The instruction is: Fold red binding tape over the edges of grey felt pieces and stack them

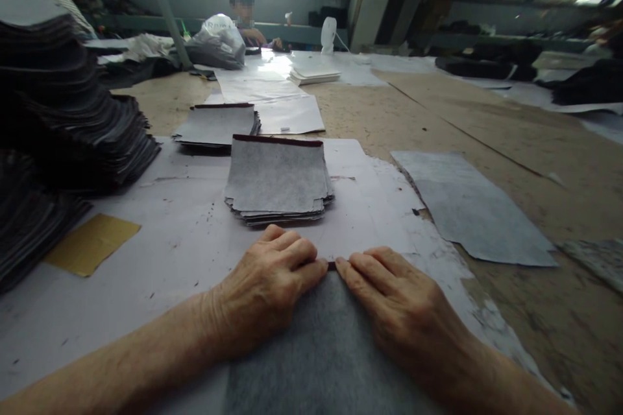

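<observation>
A grey fabric piece lies in front of me on white sheeting, its far edge showing a narrow dark maroon fold. My left hand is closed, with its fingers curled and the tips pressing that edge. My right hand meets it from the other side, closed, its bent fingers together on the same fold. The fingertips of the two hands are a small gap apart. Just beyond them sits a stack of grey pieces with a maroon top edge. The near end of the fabric runs out of view.
Tall piles of dark fabric stand at the left, near a tan card. Another grey stack lies farther back. A loose grey sheet is at the right. A person sits across the table, beside a plastic bag.
</observation>
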Demonstrator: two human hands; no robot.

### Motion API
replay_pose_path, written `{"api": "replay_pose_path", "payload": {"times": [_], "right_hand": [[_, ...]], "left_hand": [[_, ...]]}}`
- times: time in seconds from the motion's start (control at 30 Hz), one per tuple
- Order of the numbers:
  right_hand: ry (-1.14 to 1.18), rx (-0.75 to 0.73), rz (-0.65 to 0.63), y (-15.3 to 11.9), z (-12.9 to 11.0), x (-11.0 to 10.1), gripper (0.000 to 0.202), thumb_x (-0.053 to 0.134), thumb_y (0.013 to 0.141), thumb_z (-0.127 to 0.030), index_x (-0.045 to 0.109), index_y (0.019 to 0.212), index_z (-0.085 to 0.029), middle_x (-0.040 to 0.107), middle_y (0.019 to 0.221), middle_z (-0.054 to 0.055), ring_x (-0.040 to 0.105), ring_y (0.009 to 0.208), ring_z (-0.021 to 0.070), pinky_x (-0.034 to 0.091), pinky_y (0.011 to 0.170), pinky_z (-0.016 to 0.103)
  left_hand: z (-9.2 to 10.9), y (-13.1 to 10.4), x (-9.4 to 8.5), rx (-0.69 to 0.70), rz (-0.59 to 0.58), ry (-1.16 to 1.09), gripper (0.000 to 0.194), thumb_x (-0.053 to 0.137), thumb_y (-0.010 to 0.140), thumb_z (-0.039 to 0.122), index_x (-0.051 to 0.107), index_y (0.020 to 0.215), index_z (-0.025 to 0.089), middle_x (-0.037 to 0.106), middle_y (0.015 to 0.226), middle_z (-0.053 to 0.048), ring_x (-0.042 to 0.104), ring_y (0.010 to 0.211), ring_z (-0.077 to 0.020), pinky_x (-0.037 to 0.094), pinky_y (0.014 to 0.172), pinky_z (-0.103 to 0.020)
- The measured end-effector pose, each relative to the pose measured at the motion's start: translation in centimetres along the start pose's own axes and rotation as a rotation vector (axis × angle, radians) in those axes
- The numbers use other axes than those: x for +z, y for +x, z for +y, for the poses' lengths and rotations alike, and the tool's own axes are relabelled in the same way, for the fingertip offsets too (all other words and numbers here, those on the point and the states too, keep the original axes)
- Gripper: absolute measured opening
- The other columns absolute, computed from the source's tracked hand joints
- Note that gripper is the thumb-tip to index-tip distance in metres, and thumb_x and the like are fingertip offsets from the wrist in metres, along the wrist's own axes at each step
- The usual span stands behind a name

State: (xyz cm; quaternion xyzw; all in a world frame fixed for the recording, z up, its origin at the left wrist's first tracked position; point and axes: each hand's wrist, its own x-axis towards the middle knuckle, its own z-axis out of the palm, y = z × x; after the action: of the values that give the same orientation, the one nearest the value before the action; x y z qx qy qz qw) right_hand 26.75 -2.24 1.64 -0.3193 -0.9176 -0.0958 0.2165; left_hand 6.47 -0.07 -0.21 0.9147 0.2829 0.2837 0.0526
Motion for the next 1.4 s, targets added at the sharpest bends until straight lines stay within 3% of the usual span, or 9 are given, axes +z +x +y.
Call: {"api": "replay_pose_path", "payload": {"times": [0.2, 0.4, 0.53, 0.63, 0.8, 0.93, 1.1, 1.4], "right_hand": [[-0.005, -0.050, -0.047, -0.3, 0.7, -0.1, 0.033, 0.031, 0.089, -0.004, 0.060, 0.103, -0.003, 0.059, 0.080, 0.009, 0.051, 0.074, 0.0181, 0.052, 0.062, 0.031], [-0.036, -0.037, -0.105, 0.0, 0.5, -0.6, 0.038, 0.028, 0.090, -0.006, 0.057, 0.114, -0.009, 0.060, 0.083, 0.007, 0.052, 0.073, 0.0162, 0.052, 0.063, 0.028], [-0.198, -0.084, -0.189, 1.4, -0.8, -1.0, 0.041, 0.030, 0.078, 0.001, 0.063, 0.102, -0.007, 0.061, 0.082, 0.011, 0.053, 0.068, 0.0187, 0.053, 0.060, 0.032], [-0.284, -0.078, -0.138, 2.6, -2.2, -0.4, 0.037, 0.033, 0.073, 0.001, 0.066, 0.088, -0.003, 0.062, 0.085, 0.016, 0.056, 0.072, 0.0248, 0.053, 0.064, 0.041], [-0.024, -0.096, -0.018, 3.0, -2.5, 1.3, 0.034, 0.032, 0.082, 0.000, 0.065, 0.084, -0.004, 0.061, 0.078, 0.012, 0.056, 0.070, 0.0208, 0.053, 0.061, 0.034], [-0.003, -0.122, 0.010, 2.5, -1.8, 1.6, 0.032, 0.033, 0.085, -0.001, 0.064, 0.093, -0.002, 0.062, 0.087, 0.012, 0.057, 0.078, 0.0199, 0.053, 0.068, 0.033], [-0.025, -0.105, -0.031, 2.7, -1.9, 1.5, 0.034, 0.030, 0.089, -0.005, 0.059, 0.108, -0.005, 0.062, 0.087, 0.008, 0.057, 0.079, 0.0182, 0.052, 0.063, 0.031], [-0.081, -0.140, -0.122, 3.6, -2.2, 1.0, 0.040, 0.025, 0.091, -0.009, 0.058, 0.114, -0.011, 0.059, 0.082, 0.007, 0.055, 0.072, 0.0180, 0.047, 0.059, 0.030]], "left_hand": [[-1.3, -1.4, -1.7, -0.009, 0.048, -0.121, 0.028, 0.041, 0.083, -0.001, 0.059, 0.101, 0.012, 0.055, 0.083, -0.006, 0.048, 0.073, -0.0134, 0.045, 0.066, -0.026], [-0.9, -1.8, -1.8, 0.054, 0.009, -0.054, 0.026, 0.037, 0.086, 0.003, 0.058, 0.099, 0.007, 0.056, 0.083, -0.009, 0.047, 0.076, -0.0167, 0.047, 0.068, -0.032], [-0.7, -1.8, -1.3, 0.065, 0.001, -0.044, 0.026, 0.035, 0.086, 0.003, 0.059, 0.096, 0.005, 0.055, 0.082, -0.010, 0.046, 0.075, -0.0181, 0.045, 0.067, -0.035], [-0.7, -1.7, -1.3, 0.070, -0.009, -0.053, 0.025, 0.035, 0.087, 0.006, 0.060, 0.092, 0.005, 0.055, 0.081, -0.009, 0.045, 0.073, -0.0182, 0.045, 0.065, -0.035], [-1.2, -2.3, -2.0, 0.037, -0.027, -0.076, 0.022, 0.036, 0.088, 0.007, 0.058, 0.093, 0.008, 0.055, 0.082, -0.008, 0.047, 0.075, -0.0173, 0.046, 0.068, -0.034], [-2.0, -3.6, -3.0, 0.001, 0.056, -0.139, 0.027, 0.038, 0.083, -0.001, 0.054, 0.102, 0.011, 0.055, 0.087, -0.008, 0.048, 0.077, -0.0150, 0.047, 0.067, -0.029], [-2.4, -4.7, -3.6, 0.013, 0.046, -0.109, 0.032, 0.037, 0.080, -0.003, 0.054, 0.103, 0.011, 0.056, 0.085, -0.008, 0.048, 0.075, -0.0152, 0.046, 0.065, -0.030], [-1.7, -4.2, -3.3, 0.102, 0.035, 0.020, 0.022, 0.039, 0.085, 0.004, 0.057, 0.098, 0.002, 0.056, 0.078, -0.010, 0.046, 0.070, -0.0183, 0.040, 0.062, -0.034]]}}
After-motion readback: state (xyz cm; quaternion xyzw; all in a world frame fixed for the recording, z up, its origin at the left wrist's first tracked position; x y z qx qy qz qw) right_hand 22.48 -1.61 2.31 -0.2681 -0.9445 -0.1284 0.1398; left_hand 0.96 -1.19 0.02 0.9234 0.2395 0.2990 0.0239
